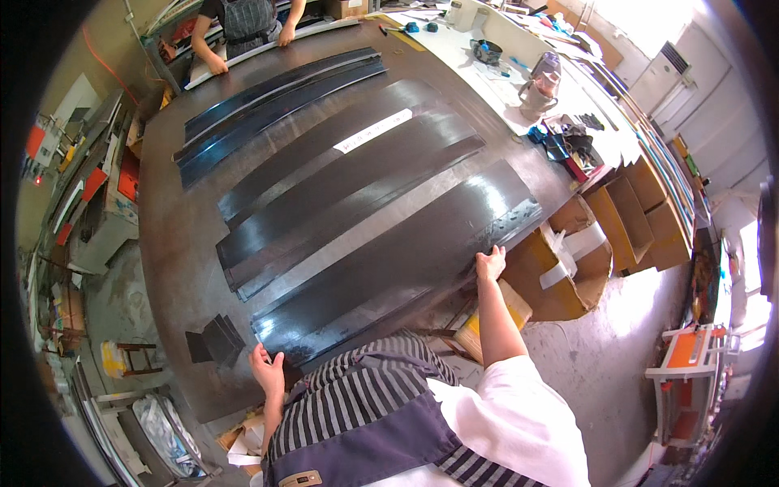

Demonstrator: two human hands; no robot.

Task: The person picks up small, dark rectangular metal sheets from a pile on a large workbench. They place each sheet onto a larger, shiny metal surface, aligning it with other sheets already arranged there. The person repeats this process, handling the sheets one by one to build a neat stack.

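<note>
A wide, dark, glossy sheet (389, 252) lies along the near side of the brown worktable (174, 268). At its near left corner, my left hand (268, 372) pinches the edge between thumb and fingers. My right hand (490, 264) grips the same sheet's near edge toward the right end, its fingertips partly hidden. Whitish smears show on the sheet's right end. Just beyond it rests a stack of dark sheets (349, 203), with a white marked strip (373, 131) lying on a sheet farther back.
More dark bluish strips (280, 105) lie at the far side, where a co-worker (247, 24) holds a long pale strip. Small dark pieces (215, 341) sit at the table's left corner. Cardboard boxes (568, 260) stand right; a white bench (487, 65) carries tools and a jug-like container (540, 85).
</note>
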